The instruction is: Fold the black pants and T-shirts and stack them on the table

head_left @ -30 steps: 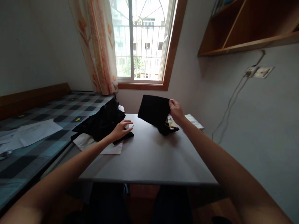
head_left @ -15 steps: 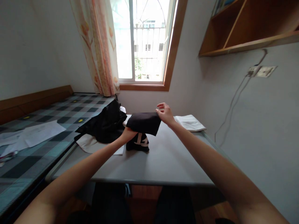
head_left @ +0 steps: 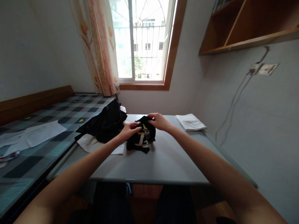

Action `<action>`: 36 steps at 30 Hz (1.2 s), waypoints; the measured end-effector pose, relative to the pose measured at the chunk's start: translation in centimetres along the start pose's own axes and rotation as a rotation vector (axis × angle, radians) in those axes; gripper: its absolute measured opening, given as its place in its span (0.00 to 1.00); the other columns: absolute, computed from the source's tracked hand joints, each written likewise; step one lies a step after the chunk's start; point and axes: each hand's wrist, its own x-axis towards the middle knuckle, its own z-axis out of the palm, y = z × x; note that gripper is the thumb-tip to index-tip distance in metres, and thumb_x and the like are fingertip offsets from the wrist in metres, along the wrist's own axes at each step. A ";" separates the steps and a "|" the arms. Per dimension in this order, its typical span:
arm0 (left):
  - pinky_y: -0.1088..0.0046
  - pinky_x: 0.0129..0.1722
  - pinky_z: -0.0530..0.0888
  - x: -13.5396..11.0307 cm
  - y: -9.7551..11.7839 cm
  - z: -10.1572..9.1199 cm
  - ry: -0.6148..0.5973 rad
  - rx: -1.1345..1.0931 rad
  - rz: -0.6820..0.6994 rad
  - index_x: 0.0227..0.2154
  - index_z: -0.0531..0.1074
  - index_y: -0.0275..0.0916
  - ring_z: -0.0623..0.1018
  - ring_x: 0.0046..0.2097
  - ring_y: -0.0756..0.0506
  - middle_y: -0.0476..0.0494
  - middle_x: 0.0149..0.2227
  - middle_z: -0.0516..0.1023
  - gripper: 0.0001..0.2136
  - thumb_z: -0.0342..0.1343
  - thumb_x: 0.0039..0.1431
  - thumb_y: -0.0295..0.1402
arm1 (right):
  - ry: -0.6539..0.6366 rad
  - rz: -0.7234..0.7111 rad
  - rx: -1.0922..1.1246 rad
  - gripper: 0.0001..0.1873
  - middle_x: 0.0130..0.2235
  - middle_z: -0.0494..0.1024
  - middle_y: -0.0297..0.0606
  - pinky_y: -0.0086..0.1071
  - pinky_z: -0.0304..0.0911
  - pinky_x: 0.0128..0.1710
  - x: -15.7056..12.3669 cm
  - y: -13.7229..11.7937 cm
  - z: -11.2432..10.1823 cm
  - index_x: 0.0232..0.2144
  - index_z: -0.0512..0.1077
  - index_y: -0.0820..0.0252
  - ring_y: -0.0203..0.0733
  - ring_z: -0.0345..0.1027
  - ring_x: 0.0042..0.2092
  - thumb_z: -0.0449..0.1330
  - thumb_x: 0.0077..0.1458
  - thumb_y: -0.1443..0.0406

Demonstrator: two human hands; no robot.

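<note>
A small black garment with a white and yellow print (head_left: pixel 141 139) lies bunched on the grey table (head_left: pixel 163 161). My left hand (head_left: pixel 129 129) grips its left top edge with fingers closed. My right hand (head_left: pixel 160 121) pinches its right top edge. The two hands are close together, just above the table top. To the left of the garment a pile of black clothes (head_left: pixel 105 123) rests over a white cloth (head_left: pixel 90 143).
A folded white cloth (head_left: pixel 190 122) lies at the table's far right. A bed with a checked cover (head_left: pixel 46 130) and papers (head_left: pixel 32 133) runs along the left. Window, curtain (head_left: pixel 100 46) and a wooden wall shelf (head_left: pixel 245 25) are beyond. A cable hangs from a wall socket (head_left: pixel 263 68).
The black garment was held up by my right hand, then lowered onto the table. My left hand moved from the clothes pile to grip it, and both hands now hold it bunched.
</note>
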 end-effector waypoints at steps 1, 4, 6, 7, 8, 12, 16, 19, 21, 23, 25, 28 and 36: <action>0.67 0.39 0.75 -0.1 0.0 -0.3 -0.003 0.032 0.019 0.39 0.78 0.37 0.80 0.38 0.42 0.42 0.36 0.82 0.19 0.66 0.46 0.45 | 0.074 0.016 -0.014 0.11 0.37 0.81 0.37 0.35 0.66 0.41 0.2 0.6 -0.5 0.37 0.78 0.57 0.42 0.72 0.38 0.57 0.54 0.70; 0.66 0.38 0.74 -0.3 -0.2 -1.3 0.058 0.221 0.108 0.37 0.79 0.38 0.79 0.37 0.42 0.43 0.34 0.80 0.17 0.64 0.50 0.45 | 0.342 0.137 -0.112 0.14 0.43 0.80 0.41 0.38 0.64 0.47 0.2 2.7 -2.3 0.42 0.76 0.57 0.47 0.72 0.45 0.54 0.57 0.69; 0.63 0.41 0.73 -0.5 -0.2 -1.8 0.168 0.451 0.229 0.35 0.80 0.40 0.77 0.40 0.41 0.41 0.38 0.78 0.11 0.64 0.52 0.40 | 0.459 0.236 -0.223 0.17 0.46 0.77 0.46 0.41 0.62 0.51 -0.1 4.1 -3.2 0.46 0.74 0.59 0.51 0.69 0.49 0.53 0.56 0.69; 0.61 0.44 0.72 -0.7 -0.3 -2.0 0.228 0.590 0.309 0.33 0.81 0.41 0.76 0.42 0.41 0.40 0.42 0.77 0.07 0.64 0.52 0.36 | 0.485 0.261 -0.282 0.19 0.48 0.76 0.47 0.43 0.61 0.52 -0.3 4.6 -3.5 0.47 0.74 0.59 0.53 0.67 0.51 0.53 0.55 0.70; 0.60 0.46 0.71 -1.0 -0.3 -2.1 0.276 0.728 0.396 0.32 0.81 0.41 0.75 0.44 0.40 0.39 0.45 0.76 0.04 0.63 0.53 0.33 | 0.493 0.265 -0.331 0.19 0.48 0.75 0.48 0.44 0.60 0.54 -0.6 5.0 -3.6 0.48 0.74 0.60 0.54 0.66 0.52 0.54 0.54 0.70; 0.59 0.46 0.68 -1.9 0.0 -1.5 0.263 1.084 0.714 0.33 0.80 0.42 0.72 0.45 0.41 0.40 0.47 0.74 0.08 0.57 0.58 0.25 | 0.359 0.035 -0.324 0.18 0.47 0.72 0.45 0.48 0.58 0.56 -1.2 5.0 -2.5 0.45 0.77 0.55 0.52 0.64 0.52 0.59 0.51 0.69; 0.66 0.41 0.70 -2.3 0.0 -0.6 0.116 1.132 0.928 0.36 0.77 0.40 0.73 0.38 0.46 0.43 0.40 0.76 0.09 0.51 0.64 0.25 | -0.082 -0.233 -0.075 0.16 0.44 0.75 0.40 0.42 0.63 0.52 -1.3 2.9 -0.7 0.46 0.78 0.52 0.46 0.68 0.48 0.62 0.53 0.64; 0.71 0.38 0.71 -2.4 -0.2 -0.3 -0.025 1.107 1.025 0.38 0.76 0.39 0.73 0.36 0.48 0.44 0.40 0.75 0.11 0.47 0.67 0.26 | -0.329 -0.253 0.021 0.22 0.43 0.77 0.38 0.37 0.65 0.48 -1.3 1.5 0.7 0.48 0.77 0.52 0.44 0.70 0.45 0.66 0.49 0.61; 0.73 0.38 0.72 -2.6 -0.4 -0.4 -0.111 1.072 1.051 0.39 0.75 0.39 0.74 0.38 0.49 0.44 0.41 0.75 0.12 0.45 0.68 0.27 | -0.361 -0.252 0.020 0.23 0.43 0.77 0.37 0.36 0.65 0.48 -1.3 1.0 1.6 0.48 0.77 0.53 0.43 0.71 0.45 0.67 0.47 0.63; 0.74 0.38 0.72 -2.9 -0.5 -0.4 -0.170 1.034 1.039 0.41 0.74 0.39 0.75 0.39 0.49 0.43 0.42 0.74 0.13 0.43 0.68 0.27 | -0.313 -0.217 -0.010 0.18 0.41 0.78 0.37 0.35 0.65 0.47 -1.3 0.9 2.6 0.45 0.78 0.54 0.42 0.71 0.43 0.66 0.49 0.66; 0.74 0.38 0.73 -3.2 -0.5 -0.4 -0.208 1.007 1.003 0.41 0.73 0.39 0.75 0.39 0.49 0.43 0.42 0.74 0.13 0.43 0.68 0.26 | -0.242 -0.164 -0.064 0.12 0.40 0.79 0.38 0.33 0.65 0.45 -1.2 0.9 3.5 0.40 0.79 0.56 0.41 0.72 0.41 0.63 0.51 0.69; 0.74 0.37 0.72 -3.8 -0.3 -0.3 -0.226 0.972 0.943 0.40 0.73 0.39 0.75 0.37 0.49 0.43 0.41 0.74 0.12 0.44 0.66 0.26 | -0.130 -0.119 -0.131 0.07 0.38 0.79 0.39 0.32 0.64 0.43 -0.9 1.0 4.2 0.34 0.78 0.59 0.41 0.71 0.40 0.59 0.54 0.70; 0.76 0.33 0.70 -4.7 0.2 -2.7 -0.189 0.652 0.740 0.30 0.69 0.38 0.72 0.32 0.51 0.46 0.32 0.72 0.10 0.45 0.54 0.19 | 0.235 0.237 0.288 0.06 0.26 0.73 0.33 0.30 0.65 0.34 1.1 3.0 0.4 0.27 0.68 0.60 0.35 0.66 0.29 0.57 0.55 0.71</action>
